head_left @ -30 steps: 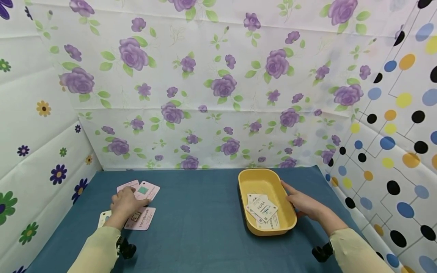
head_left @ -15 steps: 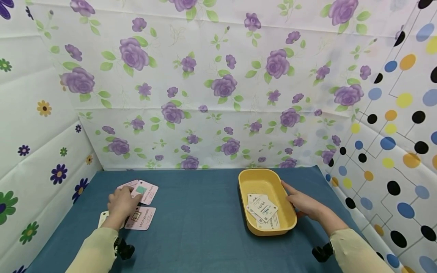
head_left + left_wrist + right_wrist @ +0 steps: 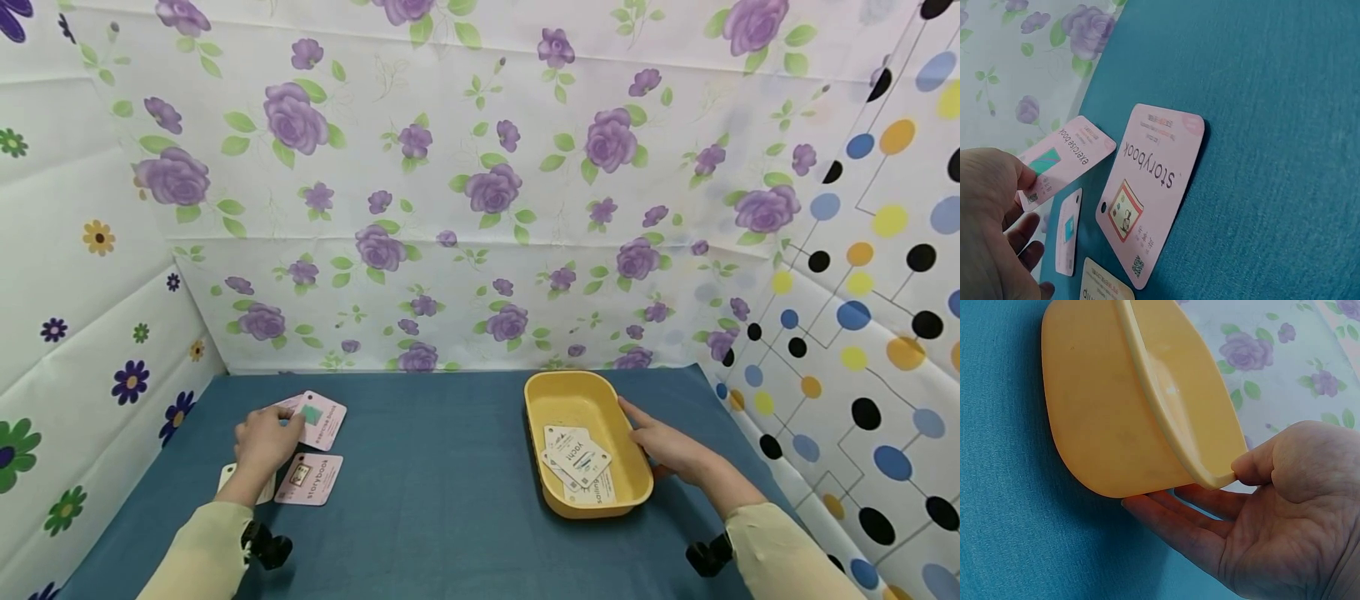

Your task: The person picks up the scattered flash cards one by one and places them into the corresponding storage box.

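My left hand [image 3: 264, 442] pinches the pink "exercise book" card [image 3: 1072, 156] between thumb and fingers, raised off the table in the left wrist view. Just nearer lies the pink "storybook" card [image 3: 309, 480], flat on the cloth. Another pink card [image 3: 1069, 231] lies under the hand, and a cream card [image 3: 1102, 282] is partly hidden by the wrist. On the right side my right hand [image 3: 671, 446] grips the rim of the yellow tub [image 3: 1091, 394], thumb on the rim and fingers against its outer wall. Several white cards [image 3: 581, 458], one reading "yacht", lie inside the tub.
A blue cloth [image 3: 435, 483] covers the table. Flowered sheeting [image 3: 450, 292] rises along the back edge, with patterned sheets at the left and right sides. Both wrists carry small black cameras.
My left hand has drawn slightly left, lifting and tilting the "exercise book" card, with more of the "storybook" card showing. The right hand and the tub have stayed in place.
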The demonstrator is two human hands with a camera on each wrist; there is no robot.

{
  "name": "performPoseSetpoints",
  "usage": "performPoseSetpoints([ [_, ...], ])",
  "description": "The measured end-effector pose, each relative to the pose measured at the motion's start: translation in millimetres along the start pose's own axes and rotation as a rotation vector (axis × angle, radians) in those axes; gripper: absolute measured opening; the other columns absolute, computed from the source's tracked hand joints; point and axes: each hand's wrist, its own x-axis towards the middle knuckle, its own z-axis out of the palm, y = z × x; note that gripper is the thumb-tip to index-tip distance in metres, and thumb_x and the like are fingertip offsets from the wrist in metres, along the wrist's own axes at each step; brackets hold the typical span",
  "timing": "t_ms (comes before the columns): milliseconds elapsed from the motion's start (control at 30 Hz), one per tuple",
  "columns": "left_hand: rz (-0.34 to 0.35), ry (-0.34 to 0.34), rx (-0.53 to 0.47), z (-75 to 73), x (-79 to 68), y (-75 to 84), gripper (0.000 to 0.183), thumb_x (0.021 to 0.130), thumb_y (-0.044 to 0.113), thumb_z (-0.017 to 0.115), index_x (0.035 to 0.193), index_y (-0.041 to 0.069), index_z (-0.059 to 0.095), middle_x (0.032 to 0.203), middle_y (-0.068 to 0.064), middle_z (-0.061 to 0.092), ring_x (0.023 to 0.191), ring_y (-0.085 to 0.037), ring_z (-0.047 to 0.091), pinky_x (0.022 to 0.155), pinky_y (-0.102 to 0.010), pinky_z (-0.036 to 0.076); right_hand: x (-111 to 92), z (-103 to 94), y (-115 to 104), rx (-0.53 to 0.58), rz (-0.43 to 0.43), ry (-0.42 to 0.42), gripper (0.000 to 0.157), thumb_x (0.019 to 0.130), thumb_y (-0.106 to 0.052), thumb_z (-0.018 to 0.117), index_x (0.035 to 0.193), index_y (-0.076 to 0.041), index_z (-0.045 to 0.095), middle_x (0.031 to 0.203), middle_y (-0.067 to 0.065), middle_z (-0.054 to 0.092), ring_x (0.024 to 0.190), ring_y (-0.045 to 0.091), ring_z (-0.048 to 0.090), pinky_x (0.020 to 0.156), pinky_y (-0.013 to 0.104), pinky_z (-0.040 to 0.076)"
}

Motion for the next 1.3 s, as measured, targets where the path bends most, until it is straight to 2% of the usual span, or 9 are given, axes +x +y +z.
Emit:
performPoseSetpoints([
  [300, 0.008, -0.018, -0.063, -2.3, -3.2, 5.0, 0.053, 0.106, 0.033, 0.045, 0.137, -0.009, 0.052, 0.145, -0.037, 0.034, 0.13, -0.06, 0.026, 0.099, -0.073, 0.026, 1, -0.4, -1, -0.002, 0.011, 0.011, 0.075, 0.107, -0.013, 0.041, 0.165, -0.035, -0.001, 0.169, 0.021, 0.003, 0.102, 0.033, 0.063, 0.07, 0.049, 0.058],
  [533, 0.026, -0.007, -0.101, -3.0, -4.9, 5.4, 0.053, 0.107, 0.033, 0.045, 0.139, -0.009, 0.049, 0.143, -0.036, 0.037, 0.128, -0.056, 0.029, 0.098, -0.07, 0.03, 1, -0.7, 0, -0.013, 0.003, 0.004, 0.076, 0.107, -0.013, 0.041, 0.165, -0.034, -0.002, 0.169, 0.022, 0.001, 0.108, 0.033, 0.062, 0.071, 0.05, 0.058],
  [900, 0.029, -0.014, -0.118, -5.2, -2.1, 7.0, 0.056, 0.108, 0.037, 0.044, 0.139, -0.009, 0.049, 0.143, -0.036, 0.037, 0.128, -0.055, 0.029, 0.098, -0.069, 0.033, 1, -0.7, 0, -0.012, 0.002, 0.002, 0.076, 0.107, -0.013, 0.041, 0.165, -0.033, -0.003, 0.169, 0.021, 0.0, 0.107, 0.033, 0.062, 0.071, 0.05, 0.058],
  [1300, 0.119, 0.019, -0.154, -11.7, -2.8, 17.0, 0.054, 0.108, 0.036, 0.044, 0.135, -0.01, 0.052, 0.142, -0.035, 0.04, 0.13, -0.055, 0.03, 0.1, -0.067, 0.03, -1, 0.0, 0, -0.015, 0.0, 0.007, 0.076, 0.107, -0.013, 0.041, 0.165, -0.033, -0.002, 0.168, 0.024, 0.004, 0.105, 0.033, 0.063, 0.07, 0.05, 0.058],
])
